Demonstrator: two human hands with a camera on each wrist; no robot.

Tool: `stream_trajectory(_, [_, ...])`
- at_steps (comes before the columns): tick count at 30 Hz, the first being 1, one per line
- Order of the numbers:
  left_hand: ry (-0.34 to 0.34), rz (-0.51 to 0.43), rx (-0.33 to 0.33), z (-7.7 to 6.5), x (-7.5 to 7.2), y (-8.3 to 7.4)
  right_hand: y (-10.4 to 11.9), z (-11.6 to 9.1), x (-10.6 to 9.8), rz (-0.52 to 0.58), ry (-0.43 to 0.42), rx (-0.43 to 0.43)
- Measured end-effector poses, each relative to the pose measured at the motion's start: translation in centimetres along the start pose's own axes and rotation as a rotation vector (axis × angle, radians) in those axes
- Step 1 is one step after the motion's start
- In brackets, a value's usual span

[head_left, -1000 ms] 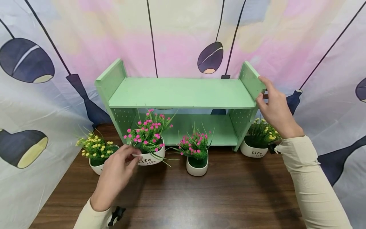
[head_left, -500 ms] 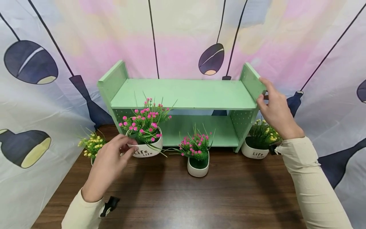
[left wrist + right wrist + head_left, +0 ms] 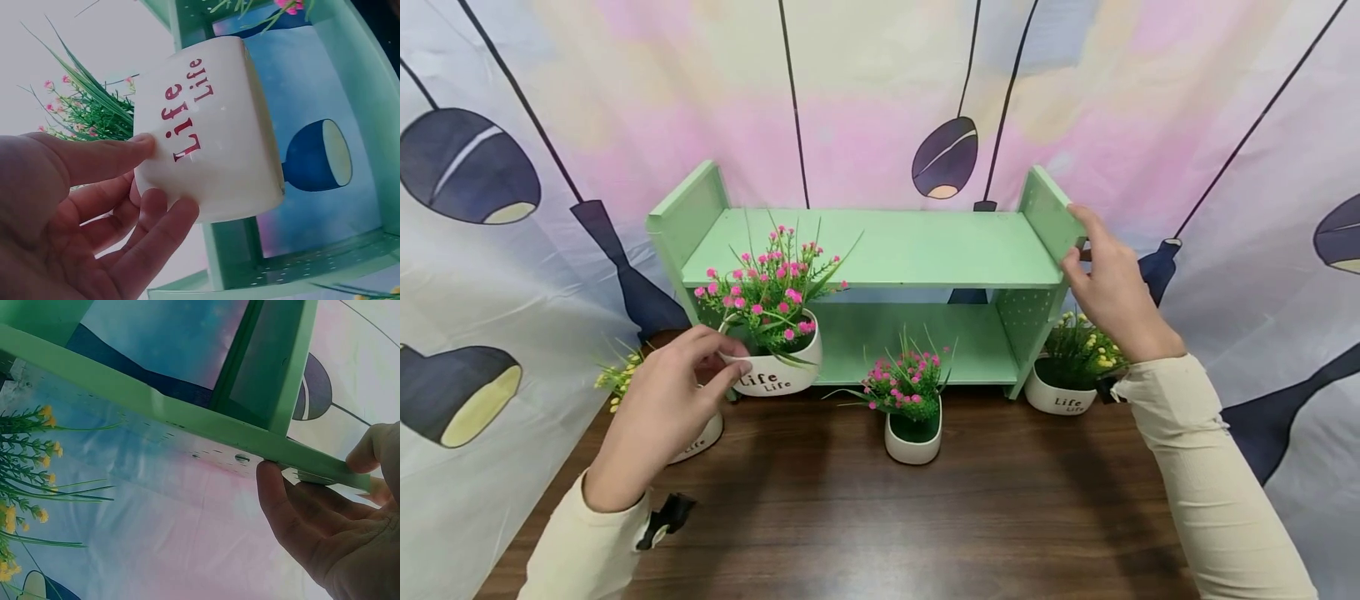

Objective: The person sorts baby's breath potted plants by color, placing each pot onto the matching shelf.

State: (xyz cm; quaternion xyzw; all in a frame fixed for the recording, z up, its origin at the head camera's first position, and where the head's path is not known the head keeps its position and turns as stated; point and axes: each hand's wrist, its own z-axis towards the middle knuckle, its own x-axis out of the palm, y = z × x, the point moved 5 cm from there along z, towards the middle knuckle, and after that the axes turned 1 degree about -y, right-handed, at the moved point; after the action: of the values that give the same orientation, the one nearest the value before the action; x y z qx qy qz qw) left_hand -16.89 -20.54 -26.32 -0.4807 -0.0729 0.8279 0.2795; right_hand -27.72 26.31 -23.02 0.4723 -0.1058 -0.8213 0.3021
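My left hand pinches the left rim of a white oval pot marked "Life Life", with pink artificial flowers and green grass in it. The pot is raised in front of the left half of a green two-tier shelf, its flowers overlapping the upper board. In the left wrist view the thumb lies on the lettered side of the pot. At the shelf's right end, my right hand grips the upper part of the side panel, thumb and fingers on either side of its edge.
A second pink-flowered pot stands on the brown wooden table before the shelf. Yellow-flowered pots flank the shelf: one at the right, the other at the left, partly behind my left hand. A patterned curtain hangs behind.
My left hand has lifted the pink-flowered pot higher and slightly left, from below the upper board until its flowers overlap that board. My right hand has kept its grip on the side panel.
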Motion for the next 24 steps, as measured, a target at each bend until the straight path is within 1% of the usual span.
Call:
stream_trajectory(7, [-0.019, 0.023, 0.036, 1.5, -1.7, -0.7, -0.1, 0.0, 0.1, -0.004, -0.003, -0.005])
stream_trajectory(11, [-0.017, 0.027, 0.035, 2.5, -2.7, -0.8, 0.0, 0.1, 0.2, 0.002, -0.005, -0.011])
stream_trajectory(15, [0.003, 0.027, 0.019, 3.5, -3.4, -0.5, 0.1, 0.3, 0.3, 0.009, -0.008, -0.024])
stream_trajectory(20, [0.031, 0.014, 0.020, 4.8, -3.7, -0.3, 0.0, 0.2, 0.3, 0.011, -0.010, -0.027])
stream_trajectory(24, [0.057, 0.001, 0.005, 5.8, -4.0, -0.3, -0.1, 0.1, 0.1, 0.010, -0.009, -0.020])
